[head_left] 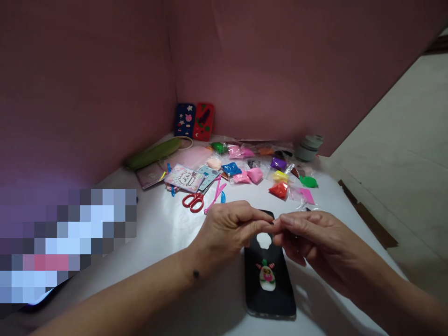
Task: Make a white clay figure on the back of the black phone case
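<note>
A black phone case (271,298) lies flat on the white table below my hands. It bears a white rounded clay shape (263,240) near its upper end and a small clay figure (268,279) with a green top and red-striped sides. My left hand (233,228) is closed in a pinch, thumb against forefinger, over the case's upper part. At its fingertips shows a tiny dark piece (271,223), perhaps clay. My right hand (311,233) is also pinched, its fingertips meeting the left ones; what it grips is hidden.
Red-handled scissors (193,202), pink tools (217,191) and cards (185,178) lie left of centre. Several clay packets (279,190) spread behind my hands. Two decorated cases (203,121) lean at the back near a green pouch (154,154). A jar (308,148) stands right; a blurred screen (80,233) is left.
</note>
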`<state>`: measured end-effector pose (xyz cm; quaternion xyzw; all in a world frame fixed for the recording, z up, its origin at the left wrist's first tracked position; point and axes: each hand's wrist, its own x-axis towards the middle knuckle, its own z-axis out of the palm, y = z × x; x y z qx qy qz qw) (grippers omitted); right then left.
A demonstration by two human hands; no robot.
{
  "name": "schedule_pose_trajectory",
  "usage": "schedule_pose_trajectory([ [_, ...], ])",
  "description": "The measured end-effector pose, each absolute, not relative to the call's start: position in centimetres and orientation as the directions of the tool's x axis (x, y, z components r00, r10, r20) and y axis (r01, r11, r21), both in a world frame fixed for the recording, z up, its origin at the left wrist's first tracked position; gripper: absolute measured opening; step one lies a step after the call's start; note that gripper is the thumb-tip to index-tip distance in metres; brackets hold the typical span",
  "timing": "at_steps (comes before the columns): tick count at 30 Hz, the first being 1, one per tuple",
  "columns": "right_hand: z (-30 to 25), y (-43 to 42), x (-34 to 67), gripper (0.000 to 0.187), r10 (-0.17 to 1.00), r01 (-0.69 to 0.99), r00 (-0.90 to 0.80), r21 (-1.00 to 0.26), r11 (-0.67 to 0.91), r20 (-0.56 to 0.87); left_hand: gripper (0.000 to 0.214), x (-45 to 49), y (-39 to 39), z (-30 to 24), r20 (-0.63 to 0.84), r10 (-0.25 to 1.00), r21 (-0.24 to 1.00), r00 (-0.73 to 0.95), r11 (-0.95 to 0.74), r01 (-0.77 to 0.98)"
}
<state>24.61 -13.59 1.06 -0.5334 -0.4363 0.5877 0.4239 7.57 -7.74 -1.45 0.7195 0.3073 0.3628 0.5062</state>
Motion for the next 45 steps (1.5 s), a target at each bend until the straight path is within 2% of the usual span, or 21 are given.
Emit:
schedule_pose_trajectory([
  [3,0.5,-13.5,24.5,0.027,0.960,-0.080,-0.068,-0.958,-0.276,-0.271,0.013,7.5,-7.6,-2.1,0.494,0.669,0.743,0.555,-0.657,0.131],
  [6,-0.1,-13.4,24.6,0.029,0.962,-0.092,-0.065,-0.959,-0.269,-0.264,0.013,7.7,-7.5,-2.8,0.658,0.539,0.585,0.527,-0.806,0.094],
  [8,-0.5,-13.3,24.5,0.031,0.958,-0.110,-0.057,-0.952,-0.284,-0.279,0.011,7.8,-7.5,-3.0,0.704,0.504,0.537,0.500,-0.839,0.090],
  [16,-1.1,-13.2,24.2,0.027,0.942,-0.246,-0.035,-0.911,-0.331,-0.333,0.013,7.9,-7.6,-2.6,0.663,0.546,0.544,0.512,-0.821,0.171],
  [20,-1.1,-13.2,24.4,0.022,0.935,-0.276,-0.011,-0.897,-0.344,-0.355,0.021,8.0,-7.7,-2.5,0.566,0.653,0.658,0.504,-0.726,0.201],
  [23,-1.1,-13.2,24.5,0.022,0.934,-0.256,0.001,-0.904,-0.344,-0.356,0.008,7.9,-7.8,-2.4,0.472,0.712,0.750,0.520,-0.634,0.187],
  [25,-1.0,-13.1,24.4,0.023,0.937,-0.254,-0.008,-0.906,-0.339,-0.349,0.005,7.9,-8.0,-2.2,0.458,0.711,0.764,0.534,-0.622,0.173],
  [45,-1.1,-13.1,24.2,0.028,0.931,-0.239,-0.028,-0.902,-0.361,-0.365,0.008,8.0,-7.9,-2.4,0.589,0.590,0.580,0.552,-0.784,0.220],
])
